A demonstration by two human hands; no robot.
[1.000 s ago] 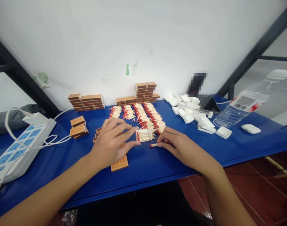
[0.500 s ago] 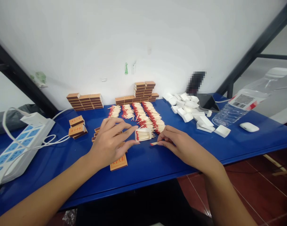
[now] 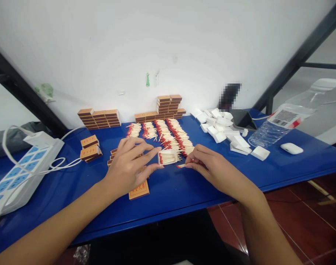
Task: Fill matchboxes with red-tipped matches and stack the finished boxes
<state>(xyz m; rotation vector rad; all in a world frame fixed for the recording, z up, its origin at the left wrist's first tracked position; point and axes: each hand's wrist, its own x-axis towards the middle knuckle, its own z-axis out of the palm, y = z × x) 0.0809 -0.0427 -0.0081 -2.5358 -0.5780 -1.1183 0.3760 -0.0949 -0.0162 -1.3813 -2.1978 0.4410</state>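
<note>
My left hand (image 3: 131,162) grips the left end of a small white matchbox tray (image 3: 172,163) between thumb and fingers. Red-headed matches (image 3: 168,158) lie inside that tray, heads toward the left. Just right of it, my right hand (image 3: 202,161) pinches a matchstick (image 3: 181,166), its red head pointing left, low over the blue table. Behind the tray, loose matches (image 3: 181,134) lie in several rows. Orange matchbox sleeves (image 3: 139,190) lie under and beside my left hand, which partly hides them.
Stacked matchboxes (image 3: 100,119) and a second stack (image 3: 168,106) stand by the wall. White empty trays (image 3: 220,125) are heaped at right, near a plastic bottle (image 3: 283,117) and a white earphone case (image 3: 292,148). A power strip (image 3: 24,173) with cables lies left on the blue table (image 3: 173,195).
My right hand has shifted very slightly to the right and up with the matchstick. The left hand and the tray stay in place.
</note>
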